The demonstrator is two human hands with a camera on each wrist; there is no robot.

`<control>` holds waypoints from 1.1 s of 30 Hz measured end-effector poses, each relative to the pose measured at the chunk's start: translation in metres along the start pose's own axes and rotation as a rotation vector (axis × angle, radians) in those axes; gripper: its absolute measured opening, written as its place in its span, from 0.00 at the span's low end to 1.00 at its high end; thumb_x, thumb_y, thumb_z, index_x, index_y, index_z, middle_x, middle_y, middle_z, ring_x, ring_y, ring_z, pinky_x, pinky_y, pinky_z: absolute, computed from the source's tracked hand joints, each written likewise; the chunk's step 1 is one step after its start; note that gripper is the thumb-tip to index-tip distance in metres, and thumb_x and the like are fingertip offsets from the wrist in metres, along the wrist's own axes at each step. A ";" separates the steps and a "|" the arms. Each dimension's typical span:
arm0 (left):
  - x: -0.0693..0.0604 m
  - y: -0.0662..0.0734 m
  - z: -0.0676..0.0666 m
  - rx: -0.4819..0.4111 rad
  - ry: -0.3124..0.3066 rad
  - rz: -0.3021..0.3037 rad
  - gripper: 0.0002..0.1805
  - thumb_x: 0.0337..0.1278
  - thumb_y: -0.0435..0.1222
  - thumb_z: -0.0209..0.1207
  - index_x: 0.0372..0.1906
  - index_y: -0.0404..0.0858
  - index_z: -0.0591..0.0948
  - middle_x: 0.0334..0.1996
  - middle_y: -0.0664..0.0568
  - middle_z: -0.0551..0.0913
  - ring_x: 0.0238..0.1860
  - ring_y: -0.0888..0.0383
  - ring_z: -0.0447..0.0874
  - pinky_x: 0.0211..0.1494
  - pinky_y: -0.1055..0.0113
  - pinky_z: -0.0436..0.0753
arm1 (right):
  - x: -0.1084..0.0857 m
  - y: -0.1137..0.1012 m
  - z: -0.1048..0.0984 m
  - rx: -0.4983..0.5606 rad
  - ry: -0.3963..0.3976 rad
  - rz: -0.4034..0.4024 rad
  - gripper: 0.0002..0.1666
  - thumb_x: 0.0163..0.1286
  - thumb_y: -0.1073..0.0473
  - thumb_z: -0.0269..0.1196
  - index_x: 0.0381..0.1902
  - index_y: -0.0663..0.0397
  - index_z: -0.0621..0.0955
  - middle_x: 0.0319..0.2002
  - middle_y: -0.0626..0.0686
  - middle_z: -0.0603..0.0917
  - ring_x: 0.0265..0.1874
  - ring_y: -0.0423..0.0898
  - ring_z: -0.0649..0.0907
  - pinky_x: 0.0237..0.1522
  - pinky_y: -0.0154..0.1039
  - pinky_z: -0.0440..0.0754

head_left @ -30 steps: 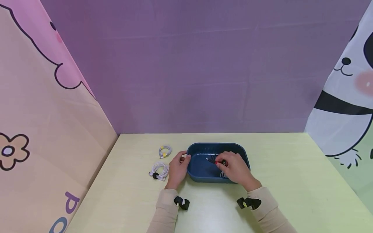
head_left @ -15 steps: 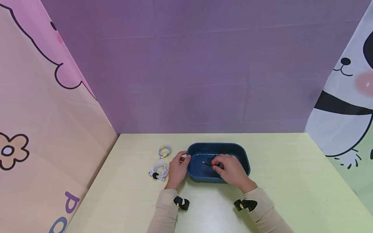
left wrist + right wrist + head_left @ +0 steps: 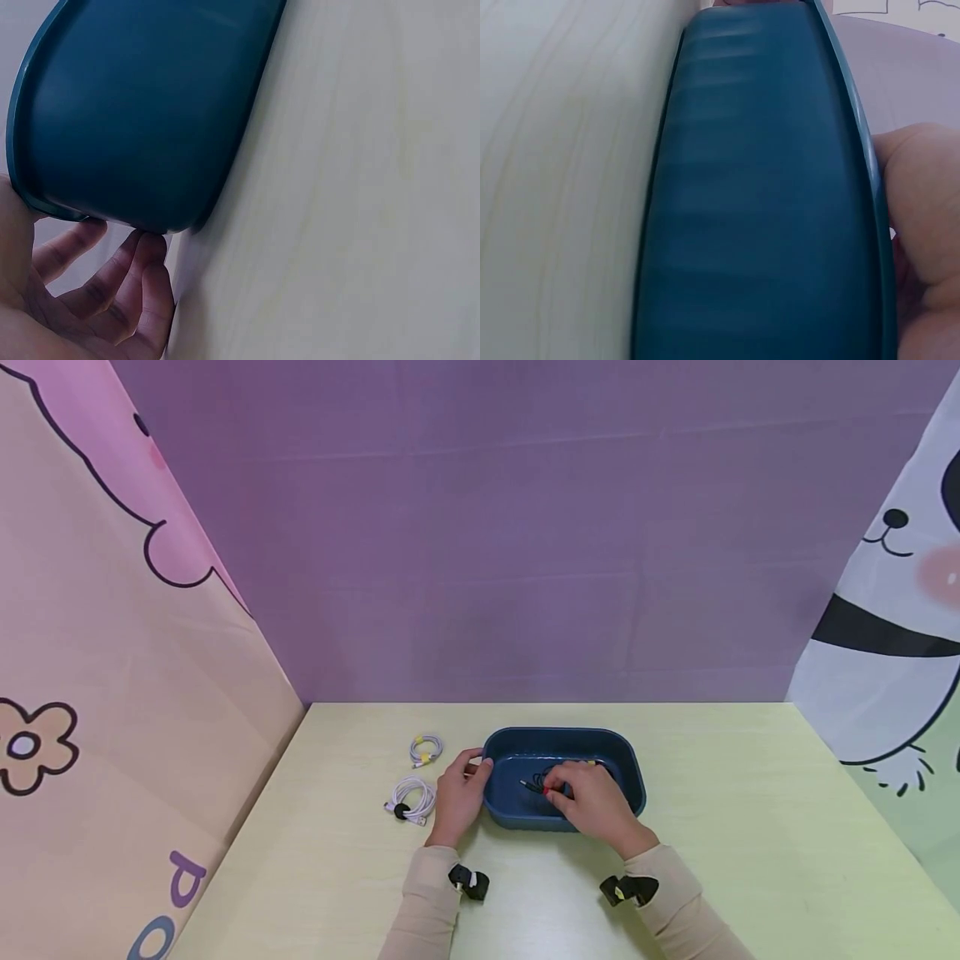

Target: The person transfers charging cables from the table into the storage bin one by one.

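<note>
A dark blue plastic box stands on the table, and at its left end my left hand grips it. The thumb lies at the rim, while in the left wrist view the curled fingers touch the outer wall. Inside the box, my right hand pinches a coiled black cable with a red band, its plug pointing left. Something small and yellow shows just behind that hand; the hand hides most of it. From the right wrist view, the box's side wall covers the fingertips.
Left of the box lie two coiled cables: a white cable with a black tie, and behind it a smaller pale cable with yellow ties. The pale wooden table ends at a purple cloth at the back.
My right hand has moved slightly left and lower inside the box with the black cable. The left hand stays on the box's left end.
</note>
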State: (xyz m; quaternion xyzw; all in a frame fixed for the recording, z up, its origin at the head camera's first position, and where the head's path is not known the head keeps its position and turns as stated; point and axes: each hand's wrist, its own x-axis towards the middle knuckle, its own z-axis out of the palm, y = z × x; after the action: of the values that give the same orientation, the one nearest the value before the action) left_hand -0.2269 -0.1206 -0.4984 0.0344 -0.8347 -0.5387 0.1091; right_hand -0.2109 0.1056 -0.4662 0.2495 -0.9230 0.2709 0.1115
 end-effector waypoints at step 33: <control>0.001 0.000 0.001 -0.012 0.000 -0.005 0.17 0.72 0.46 0.59 0.59 0.45 0.83 0.38 0.47 0.86 0.36 0.56 0.81 0.40 0.64 0.79 | 0.004 0.001 -0.007 0.168 -0.234 0.145 0.03 0.69 0.61 0.68 0.37 0.48 0.88 0.31 0.43 0.85 0.28 0.40 0.77 0.34 0.37 0.75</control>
State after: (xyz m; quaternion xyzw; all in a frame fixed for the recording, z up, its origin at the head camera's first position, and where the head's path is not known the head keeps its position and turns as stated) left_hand -0.2277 -0.1199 -0.4988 0.0361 -0.8315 -0.5438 0.1080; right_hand -0.2144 0.1086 -0.4592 0.2206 -0.9193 0.3237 -0.0378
